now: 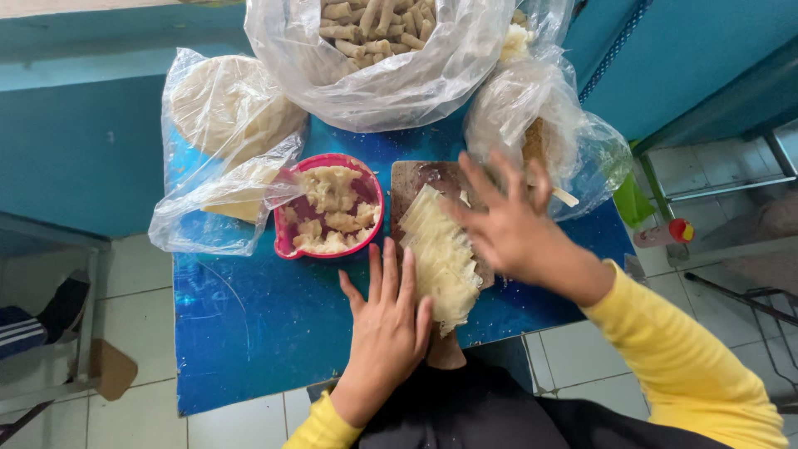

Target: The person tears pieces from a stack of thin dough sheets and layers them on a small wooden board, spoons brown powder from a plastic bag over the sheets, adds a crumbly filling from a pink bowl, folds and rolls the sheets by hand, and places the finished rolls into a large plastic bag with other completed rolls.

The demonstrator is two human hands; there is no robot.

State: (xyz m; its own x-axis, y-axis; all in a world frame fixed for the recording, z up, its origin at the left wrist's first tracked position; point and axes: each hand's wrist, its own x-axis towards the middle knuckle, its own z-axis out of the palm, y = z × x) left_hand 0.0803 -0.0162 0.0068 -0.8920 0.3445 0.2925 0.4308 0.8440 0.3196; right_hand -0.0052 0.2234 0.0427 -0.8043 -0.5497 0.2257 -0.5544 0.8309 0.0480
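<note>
Pink bowl [366, 193] of filling, bag of rolls [378, 50] (clear plastic), blue table [249, 333]

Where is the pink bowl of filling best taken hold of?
By the small spout-like lip at the lower left rim of the pink bowl, coming from the left: that side faces bare blue table, while the plastic bag overlaps its upper left rim.

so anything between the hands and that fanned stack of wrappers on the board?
Nothing visible. The left hand lies flat against the near edge of the wrapper stack, and the right hand is spread just beside its far side on the cutting board.
</note>
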